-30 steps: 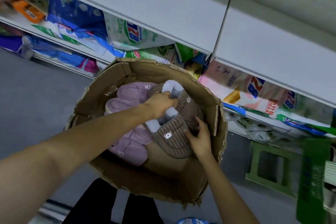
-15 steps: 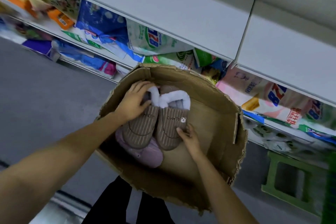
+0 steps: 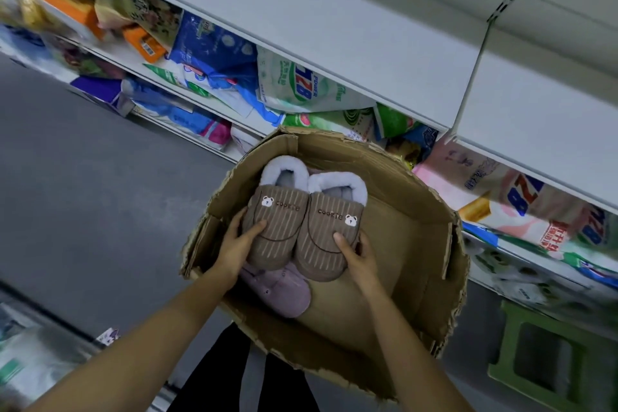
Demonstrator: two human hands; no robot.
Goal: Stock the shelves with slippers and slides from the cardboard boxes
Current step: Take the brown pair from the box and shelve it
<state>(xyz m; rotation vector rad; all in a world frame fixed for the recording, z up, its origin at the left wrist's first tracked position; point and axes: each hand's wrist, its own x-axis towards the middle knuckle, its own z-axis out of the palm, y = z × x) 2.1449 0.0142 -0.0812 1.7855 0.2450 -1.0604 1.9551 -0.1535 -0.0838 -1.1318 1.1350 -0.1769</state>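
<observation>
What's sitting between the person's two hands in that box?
In the head view, a pair of brown striped slippers lies side by side between the left hand and the right hand; each hand grips one slipper's toe end.

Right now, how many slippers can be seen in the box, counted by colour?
Brown slippers: 2, one in the left hand, one in the right hand
Pink slippers: 1 visible
Total: 3 in the cardboard box

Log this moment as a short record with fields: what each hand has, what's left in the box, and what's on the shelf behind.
left hand: grips left brown slipper
right hand: grips right brown slipper
slipper pair: side by side, toes toward person, over cardboard box
left in box: pink slipper
shelf behind: detergent bags
</observation>
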